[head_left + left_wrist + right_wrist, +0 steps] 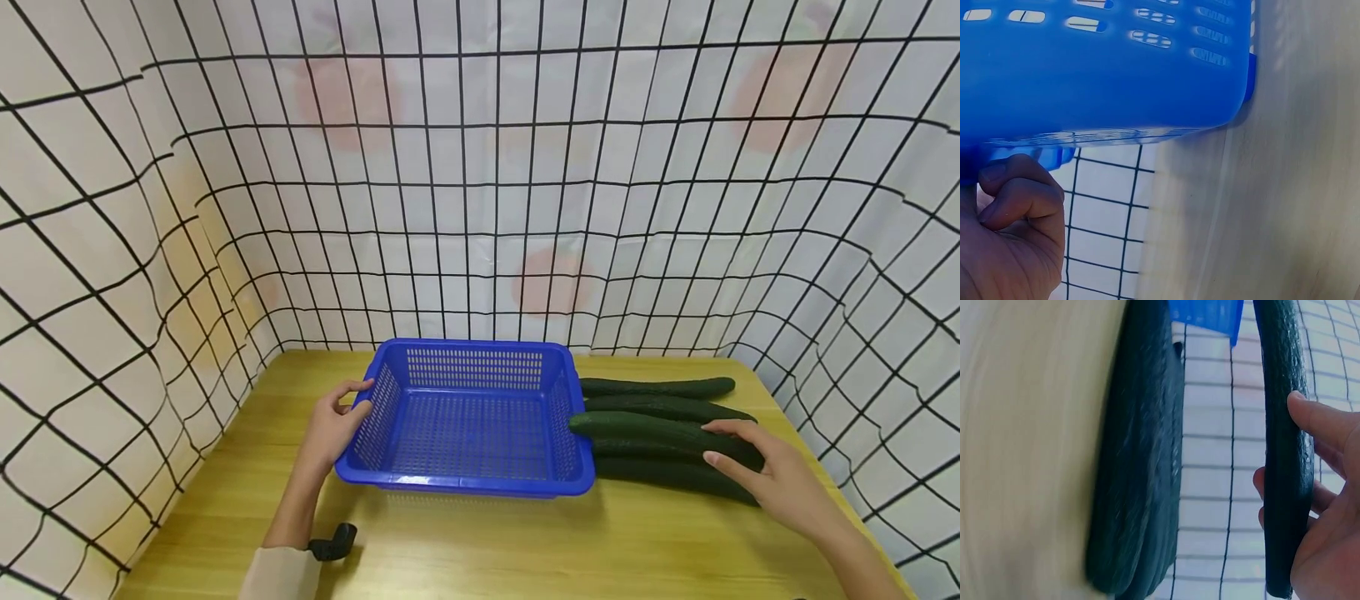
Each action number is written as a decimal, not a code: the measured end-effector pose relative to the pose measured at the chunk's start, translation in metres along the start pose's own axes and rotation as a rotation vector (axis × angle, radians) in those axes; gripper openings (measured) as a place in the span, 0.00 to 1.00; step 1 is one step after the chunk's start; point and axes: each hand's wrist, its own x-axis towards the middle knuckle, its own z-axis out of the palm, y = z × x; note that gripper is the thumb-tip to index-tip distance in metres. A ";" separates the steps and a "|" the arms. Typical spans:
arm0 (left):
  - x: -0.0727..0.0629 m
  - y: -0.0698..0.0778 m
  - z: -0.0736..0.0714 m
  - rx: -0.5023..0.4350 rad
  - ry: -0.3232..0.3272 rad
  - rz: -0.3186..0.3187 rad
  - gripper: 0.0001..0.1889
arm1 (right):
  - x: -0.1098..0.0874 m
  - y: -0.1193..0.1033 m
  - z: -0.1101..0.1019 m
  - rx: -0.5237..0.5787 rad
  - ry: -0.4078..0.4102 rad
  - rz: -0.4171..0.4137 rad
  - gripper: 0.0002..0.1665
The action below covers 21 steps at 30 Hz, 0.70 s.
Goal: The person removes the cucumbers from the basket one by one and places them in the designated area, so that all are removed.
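Note:
A blue plastic basket (468, 483) with slotted walls stands on the table, and nothing lies in it. My left hand (337, 423) grips its left rim, with thumb and index finger at the edge; in the left wrist view the other fingers of the hand (1019, 231) are curled below the rim. With my right hand (776, 475) I hold a long dark green cucumber (645, 427), thumb on one side and fingers round the other. In the right wrist view this cucumber (1285, 450) is raised off the others, its far end reaching the basket's right rim.
Several more cucumbers (675, 477) lie side by side on the wooden table (465, 550), right of the basket. A black wire grid (495, 183) backed by white cloth encloses the back and sides. A small black object (335, 542) sits by the left wrist.

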 end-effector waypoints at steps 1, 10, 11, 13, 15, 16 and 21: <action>0.001 -0.001 -0.001 -0.002 0.000 -0.004 0.24 | -0.002 0.004 -0.001 0.000 -0.002 0.010 0.26; 0.017 -0.031 -0.003 0.006 0.033 0.009 0.22 | -0.020 0.038 0.001 -0.056 0.010 0.016 0.24; 0.018 -0.033 -0.003 0.009 0.037 0.012 0.22 | -0.022 0.040 0.003 -0.061 0.005 0.017 0.24; 0.018 -0.034 -0.003 0.016 0.040 0.019 0.21 | -0.026 0.044 0.008 -0.065 -0.002 0.017 0.24; 0.018 -0.034 -0.003 0.016 0.046 0.021 0.21 | -0.028 0.047 0.013 -0.058 -0.012 0.020 0.23; 0.018 -0.034 -0.003 0.017 0.048 0.021 0.21 | -0.029 0.048 0.015 -0.058 -0.011 0.017 0.23; 0.017 -0.035 -0.002 0.016 0.055 0.013 0.20 | -0.033 0.050 0.025 -0.063 -0.011 0.000 0.21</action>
